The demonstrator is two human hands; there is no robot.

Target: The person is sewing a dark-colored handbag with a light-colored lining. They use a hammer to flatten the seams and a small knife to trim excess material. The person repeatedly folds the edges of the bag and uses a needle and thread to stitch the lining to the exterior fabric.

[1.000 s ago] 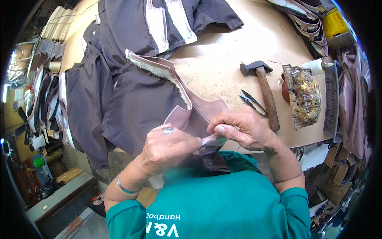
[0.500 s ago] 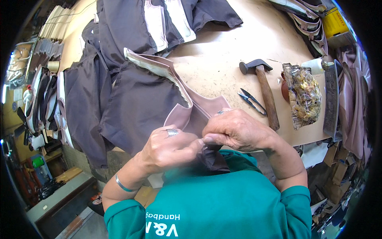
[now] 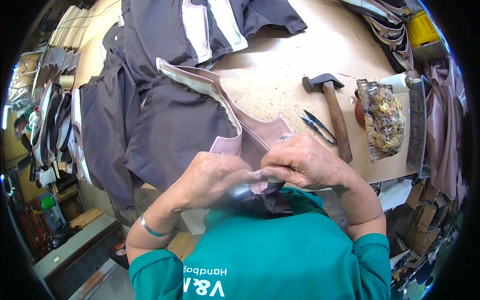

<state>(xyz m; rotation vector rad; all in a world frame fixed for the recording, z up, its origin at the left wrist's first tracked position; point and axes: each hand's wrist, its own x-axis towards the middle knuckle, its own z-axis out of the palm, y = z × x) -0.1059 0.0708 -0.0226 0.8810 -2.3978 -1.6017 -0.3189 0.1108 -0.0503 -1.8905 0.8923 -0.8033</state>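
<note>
A bag piece of pink leather (image 3: 260, 125) and dark brown lining (image 3: 175, 125), with a cream-edged opening, lies over the table's front edge. My left hand (image 3: 215, 177) is closed on its near edge, fingertips pinched at a small pink strip (image 3: 259, 185) above dark glossy material. My right hand (image 3: 305, 162) pinches the same edge from the right, thumb beside the left fingertips. Just right of the piece are black thread snips (image 3: 317, 125), a wooden-handled hammer (image 3: 336, 115) and a crumpled, crusted pad (image 3: 382, 120).
The tan table (image 3: 280, 70) holds more dark lining pieces (image 3: 155, 30) behind, stacked bag pieces at left (image 3: 55, 135) and back right (image 3: 380, 30), a white bottle (image 3: 400, 82), a grey mesh tray (image 3: 416, 125), pink material (image 3: 442, 130) and a yellow box (image 3: 420, 27).
My left hand has shifted slightly upward. My right hand has rolled inward at the pinched edge, and more of the pink strip now shows below the fingertips.
</note>
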